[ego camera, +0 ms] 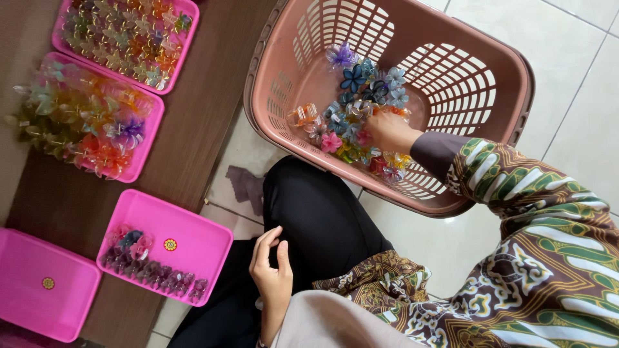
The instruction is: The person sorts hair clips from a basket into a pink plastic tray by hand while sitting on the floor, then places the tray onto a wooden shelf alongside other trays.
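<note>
White floor tiles [580, 77] fill the right side of the head view, and a brown wooden surface [200, 122] runs down the left side. A big brown plastic basket [516, 71] with slotted walls sits on the tiles. Inside it lies a heap of flower-shaped hair clips [361, 103] in blue, purple, pink, orange and yellow.

The right hand [390, 132] reaches into the basket, in a sleeve with green, brown and white patterns. It rests on the heap with its fingers curled down among the clips. I cannot tell if it is pinching one.

The left hand [272, 270] rests on the person's lap, on black cloth. Its fingers are loose and a little curled, and it holds nothing.

Four pink trays sit on the wooden surface. Two trays at the top [187, 13] [151, 135] are full of bright clips. The near tray [206, 238] holds a small row of purple and pink clips [151, 270]. The last tray [19, 258] is at the bottom left corner.
</note>
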